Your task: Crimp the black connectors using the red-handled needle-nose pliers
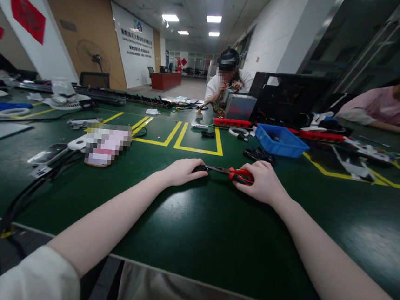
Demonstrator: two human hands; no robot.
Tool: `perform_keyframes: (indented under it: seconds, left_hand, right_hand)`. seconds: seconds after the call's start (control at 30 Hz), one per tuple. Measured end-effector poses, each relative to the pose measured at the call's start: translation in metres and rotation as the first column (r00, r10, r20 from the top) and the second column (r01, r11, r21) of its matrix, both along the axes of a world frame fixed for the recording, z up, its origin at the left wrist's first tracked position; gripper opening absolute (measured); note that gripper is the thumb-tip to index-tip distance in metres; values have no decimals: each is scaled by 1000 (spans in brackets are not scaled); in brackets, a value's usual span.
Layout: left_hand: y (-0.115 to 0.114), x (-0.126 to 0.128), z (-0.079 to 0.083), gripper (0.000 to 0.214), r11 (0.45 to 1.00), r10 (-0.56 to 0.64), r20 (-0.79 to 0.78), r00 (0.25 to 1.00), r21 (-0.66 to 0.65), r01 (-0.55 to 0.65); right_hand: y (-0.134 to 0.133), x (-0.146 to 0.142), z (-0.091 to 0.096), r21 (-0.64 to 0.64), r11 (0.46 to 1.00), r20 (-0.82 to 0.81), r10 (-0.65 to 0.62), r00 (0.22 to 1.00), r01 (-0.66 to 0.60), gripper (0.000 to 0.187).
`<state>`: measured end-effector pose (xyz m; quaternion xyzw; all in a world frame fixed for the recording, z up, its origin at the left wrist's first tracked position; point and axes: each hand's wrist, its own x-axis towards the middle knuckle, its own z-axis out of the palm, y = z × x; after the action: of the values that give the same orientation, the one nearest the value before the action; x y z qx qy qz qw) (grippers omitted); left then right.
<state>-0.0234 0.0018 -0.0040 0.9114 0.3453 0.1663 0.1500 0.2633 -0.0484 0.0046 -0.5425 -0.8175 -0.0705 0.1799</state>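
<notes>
Red-handled pliers (242, 176) meet a small black part (200, 168)

The pliers lie level, just above or on the green tabletop (200, 229); which, I cannot tell. At their right end, the right hand (264, 182) is wrapped around the handles, fingers curled most of the way in. Just left of their nose, the left hand (185, 171) pinches the black part between thumb and fingers, nearly closed and hiding much of it. Whether the jaws bite the part or only touch it is too small to tell.

To work this well, I'd keep the nose in line with the part, seat it deep in the jaws rather than at the very tip, squeeze evenly, and hold the left fingertips back from the metal. Resting both wrists would probably steady things.

The black part sits inside the left hand's pinch, at the pliers' tip and well apart from the right hand. Beyond the pliers, to the right, are black cables (260, 155) and a blue bin (280, 148).
</notes>
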Motion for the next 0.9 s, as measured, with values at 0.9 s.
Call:
perform_keyframes:
  seconds: [0.9]
  left_hand:
    - [-1, 0, 2, 38, 999, 32, 8, 999, -1, -32]
  right_hand:
    - [9, 5, 0, 39, 999, 22, -3, 1000, 2, 45]
